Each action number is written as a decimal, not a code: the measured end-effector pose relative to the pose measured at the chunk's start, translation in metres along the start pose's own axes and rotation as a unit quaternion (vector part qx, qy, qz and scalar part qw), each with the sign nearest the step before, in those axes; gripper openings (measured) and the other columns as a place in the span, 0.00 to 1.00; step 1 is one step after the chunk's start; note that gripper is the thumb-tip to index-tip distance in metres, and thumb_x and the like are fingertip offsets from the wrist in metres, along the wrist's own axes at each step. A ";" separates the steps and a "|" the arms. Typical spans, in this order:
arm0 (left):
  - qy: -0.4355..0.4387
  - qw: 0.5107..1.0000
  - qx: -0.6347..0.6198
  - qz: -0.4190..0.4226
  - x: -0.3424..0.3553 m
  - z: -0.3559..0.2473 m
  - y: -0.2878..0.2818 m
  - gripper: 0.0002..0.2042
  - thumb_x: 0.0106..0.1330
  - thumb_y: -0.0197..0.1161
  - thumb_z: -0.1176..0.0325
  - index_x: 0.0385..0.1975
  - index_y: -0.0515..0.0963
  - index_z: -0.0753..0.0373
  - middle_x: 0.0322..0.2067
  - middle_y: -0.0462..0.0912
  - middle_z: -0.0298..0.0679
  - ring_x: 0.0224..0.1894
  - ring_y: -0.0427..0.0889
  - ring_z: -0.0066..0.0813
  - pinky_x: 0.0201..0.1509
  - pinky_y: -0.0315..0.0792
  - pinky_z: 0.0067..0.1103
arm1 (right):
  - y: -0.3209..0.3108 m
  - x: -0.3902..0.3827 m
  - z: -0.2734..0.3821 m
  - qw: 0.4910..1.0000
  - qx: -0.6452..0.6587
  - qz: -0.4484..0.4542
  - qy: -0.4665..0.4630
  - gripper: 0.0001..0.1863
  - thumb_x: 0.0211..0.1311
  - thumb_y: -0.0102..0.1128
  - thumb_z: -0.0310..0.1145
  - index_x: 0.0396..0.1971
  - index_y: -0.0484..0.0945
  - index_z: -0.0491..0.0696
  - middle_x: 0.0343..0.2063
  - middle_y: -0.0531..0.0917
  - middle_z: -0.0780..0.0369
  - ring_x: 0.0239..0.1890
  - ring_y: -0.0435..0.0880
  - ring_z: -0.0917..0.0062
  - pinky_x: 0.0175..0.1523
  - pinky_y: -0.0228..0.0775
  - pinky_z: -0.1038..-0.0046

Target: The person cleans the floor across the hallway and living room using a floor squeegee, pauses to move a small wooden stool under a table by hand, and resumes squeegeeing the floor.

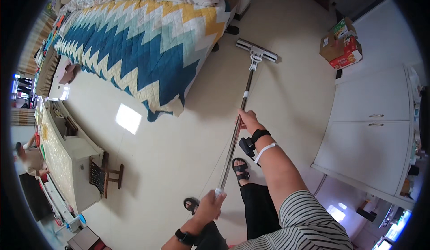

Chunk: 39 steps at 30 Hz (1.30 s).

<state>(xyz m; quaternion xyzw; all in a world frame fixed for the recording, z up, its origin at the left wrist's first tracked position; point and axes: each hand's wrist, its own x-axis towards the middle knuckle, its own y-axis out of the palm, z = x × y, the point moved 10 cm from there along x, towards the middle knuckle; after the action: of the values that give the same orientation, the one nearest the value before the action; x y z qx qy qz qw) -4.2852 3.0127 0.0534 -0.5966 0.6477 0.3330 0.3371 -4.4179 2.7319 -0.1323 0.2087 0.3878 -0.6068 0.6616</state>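
A long-handled mop (235, 135) slants away from me across the pale tiled floor. Its metal pole ends in a white joint and a wide flat mop head (257, 50), which lies on the floor just right of the bed's corner. My left hand (209, 208) is closed around the white grip at the near end of the pole. Farther up, my right hand (250, 120) wraps round the middle of the pole, its fingers partly hidden. Dark bands circle both wrists, and the right one also carries a white strap.
A bed with a zigzag quilt (148, 48) fills the far left. Cardboard boxes (342, 48) stand by the wall at far right, beyond a white cabinet (365, 151). A small dark folding stool (105, 176) sits beside the white table (58, 147) at left, where another person (32, 158) is.
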 end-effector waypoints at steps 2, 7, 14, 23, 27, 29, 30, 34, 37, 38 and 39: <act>-0.031 0.997 0.067 -0.011 -0.043 0.056 -0.022 0.16 0.60 0.49 0.58 0.29 0.65 0.69 0.09 0.67 0.39 0.08 0.68 0.25 0.11 0.61 0.22 | 0.045 -0.040 -0.052 0.991 0.104 0.050 0.061 0.14 0.53 0.49 0.40 0.25 0.67 0.42 0.17 0.76 0.59 0.18 0.78 0.69 0.21 0.73 0.68; -0.053 0.984 0.161 -0.051 -0.184 0.199 -0.083 0.19 0.60 0.50 0.55 0.39 0.70 0.68 0.26 0.75 0.48 0.31 0.74 0.37 0.32 0.68 0.29 | 0.158 -0.199 -0.215 0.929 0.184 0.281 0.154 0.19 0.55 0.45 0.50 0.30 0.68 0.46 0.23 0.74 0.61 0.27 0.77 0.72 0.33 0.72 0.66; -0.196 0.957 0.200 -0.082 -0.340 0.336 -0.161 0.20 0.60 0.49 0.55 0.40 0.69 0.68 0.26 0.74 0.51 0.30 0.74 0.39 0.32 0.68 0.31 | 0.310 -0.541 -0.345 0.727 0.224 0.520 0.389 0.13 0.53 0.53 0.41 0.30 0.71 0.45 0.22 0.75 0.64 0.22 0.75 0.77 0.25 0.70 0.75; -0.206 0.931 0.301 -0.018 -0.329 0.332 -0.176 0.21 0.60 0.48 0.55 0.42 0.68 0.69 0.26 0.74 0.55 0.30 0.74 0.42 0.32 0.67 0.34 | 0.308 -0.422 -0.365 0.867 0.295 0.309 0.257 0.08 0.52 0.51 0.35 0.27 0.71 0.45 0.23 0.76 0.63 0.22 0.73 0.83 0.28 0.69 0.80; -0.165 0.911 0.375 0.042 -0.238 0.291 -0.131 0.22 0.60 0.47 0.55 0.43 0.67 0.70 0.26 0.73 0.57 0.30 0.74 0.44 0.32 0.67 0.35 | 0.176 -0.288 -0.251 0.950 0.284 0.125 0.026 0.08 0.39 0.54 0.27 0.19 0.63 0.46 0.11 0.69 0.65 0.14 0.71 0.79 0.17 0.64 0.77; -0.056 0.924 0.378 0.013 -0.123 0.267 -0.080 0.18 0.56 0.53 0.56 0.27 0.69 0.69 0.20 0.74 0.52 0.25 0.76 0.46 0.25 0.67 0.31 | 0.077 -0.198 -0.236 0.980 0.185 -0.064 -0.041 0.15 0.37 0.57 0.29 0.25 0.62 0.42 0.15 0.71 0.61 0.16 0.72 0.76 0.18 0.65 0.76; 0.122 0.910 0.391 0.058 -0.097 0.193 -0.028 0.16 0.54 0.55 0.58 0.22 0.69 0.69 0.17 0.73 0.51 0.22 0.76 0.42 0.22 0.67 0.31 | 0.031 -0.176 -0.206 0.982 0.069 -0.137 -0.108 0.15 0.41 0.55 0.28 0.28 0.60 0.42 0.18 0.72 0.60 0.16 0.74 0.73 0.19 0.68 0.73; -0.011 0.956 0.283 0.081 -0.035 0.079 0.068 0.14 0.48 0.55 0.70 0.31 0.66 0.74 0.12 0.71 0.42 0.09 0.71 0.28 0.10 0.65 0.24 | -0.059 -0.120 -0.150 0.982 0.143 -0.119 -0.032 0.13 0.54 0.46 0.28 0.37 0.57 0.44 0.23 0.70 0.57 0.16 0.75 0.73 0.14 0.70 0.73; -0.014 0.967 0.233 0.105 -0.034 0.085 0.102 0.14 0.49 0.52 0.72 0.32 0.63 0.76 0.11 0.71 0.43 0.10 0.72 0.29 0.10 0.66 0.23 | -0.095 -0.137 -0.152 0.983 0.134 -0.122 0.010 0.09 0.57 0.45 0.32 0.34 0.60 0.44 0.21 0.71 0.59 0.13 0.74 0.74 0.14 0.70 0.73; -0.015 0.960 0.249 0.124 -0.040 0.106 0.096 0.13 0.49 0.53 0.72 0.31 0.64 0.76 0.11 0.71 0.43 0.09 0.72 0.28 0.10 0.66 0.21 | -0.079 -0.140 -0.171 0.982 0.164 -0.096 0.013 0.08 0.57 0.45 0.34 0.32 0.62 0.45 0.20 0.71 0.60 0.13 0.74 0.74 0.13 0.70 0.71; -0.024 0.950 0.287 0.125 -0.053 0.120 0.102 0.13 0.49 0.52 0.70 0.28 0.64 0.75 0.12 0.72 0.48 0.13 0.75 0.36 0.15 0.69 0.27 | -0.096 -0.135 -0.203 0.981 0.157 -0.105 -0.040 0.09 0.57 0.46 0.35 0.31 0.63 0.45 0.20 0.72 0.61 0.13 0.75 0.73 0.13 0.69 0.71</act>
<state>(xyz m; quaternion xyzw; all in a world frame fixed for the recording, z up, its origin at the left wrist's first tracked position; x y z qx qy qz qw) -4.3792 3.1490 0.0343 -0.3812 0.7768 0.1867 0.4651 -4.5584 2.9539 -0.1343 0.2438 0.2804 -0.7344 0.5679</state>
